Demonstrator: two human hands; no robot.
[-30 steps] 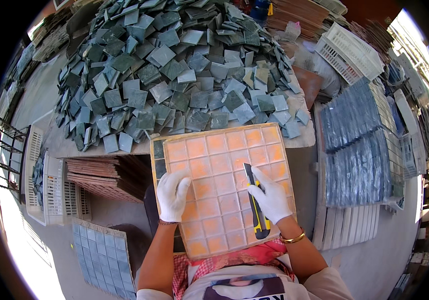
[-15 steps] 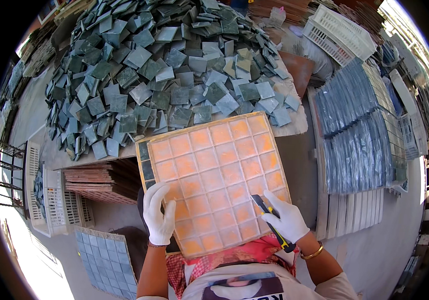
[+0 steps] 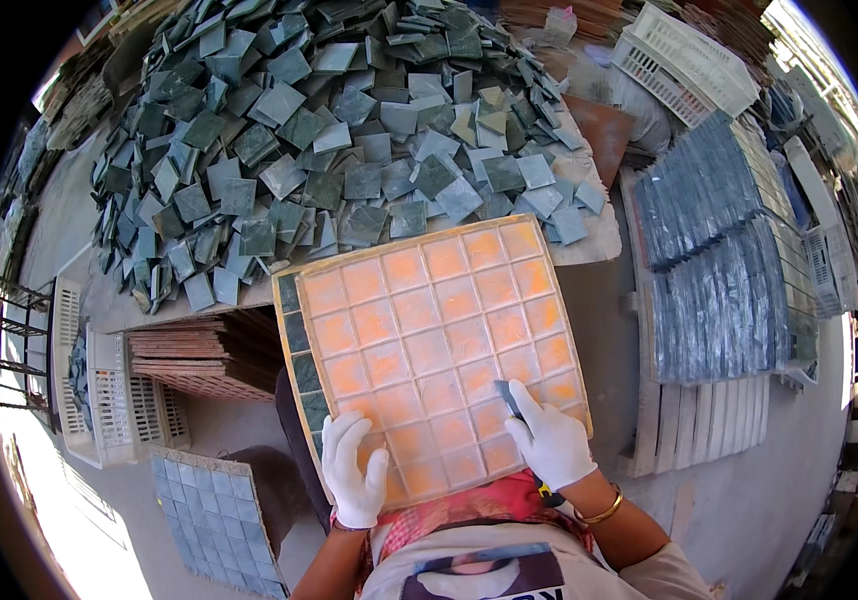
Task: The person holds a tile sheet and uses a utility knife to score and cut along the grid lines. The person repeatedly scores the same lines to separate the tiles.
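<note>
R hand [image 3: 552,444] grips a dark tool [image 3: 507,398] on the grid [image 3: 429,340], L hand [image 3: 354,475] flat at its edge; prob mid-press, next needs firm, even strokes.

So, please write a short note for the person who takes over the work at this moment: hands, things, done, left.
Left hand: gloved, flat on the near edge of the grid tray. Right hand: gloved, on the tray's near right part, holding a dark tool against it. The tray lies tilted on the table, in front of the tile pile. Done: tiles fill the tray's left column. Left: the other cells show orange.
</note>
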